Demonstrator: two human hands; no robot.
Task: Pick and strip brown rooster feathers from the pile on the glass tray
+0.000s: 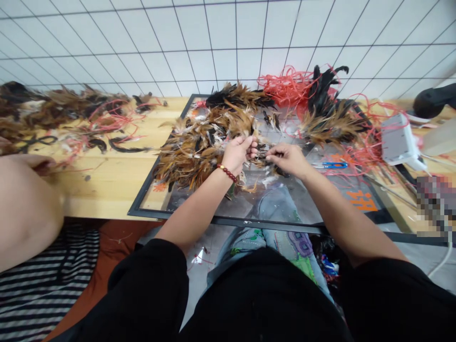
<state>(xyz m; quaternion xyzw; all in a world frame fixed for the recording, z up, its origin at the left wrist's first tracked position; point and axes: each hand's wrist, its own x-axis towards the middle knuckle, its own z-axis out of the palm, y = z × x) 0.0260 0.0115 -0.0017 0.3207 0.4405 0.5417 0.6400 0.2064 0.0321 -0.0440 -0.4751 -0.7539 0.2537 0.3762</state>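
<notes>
My left hand is closed, thumb against fingers, on a small bunch of brown feathers that fans out above it. Just to the right, my right hand makes a pinch beside small dark feathers; what its fingertips hold is too small to make out. A large heap of brown and tan feathers lies left of my hands on a clear sheet with a black frame. Blue thread snips rest to the right of my right hand.
Behind lie pink string and a dark feather bundle. A white box-shaped device and a cable stand at the right. At the left, another person's arm reaches over the wooden table near more feathers.
</notes>
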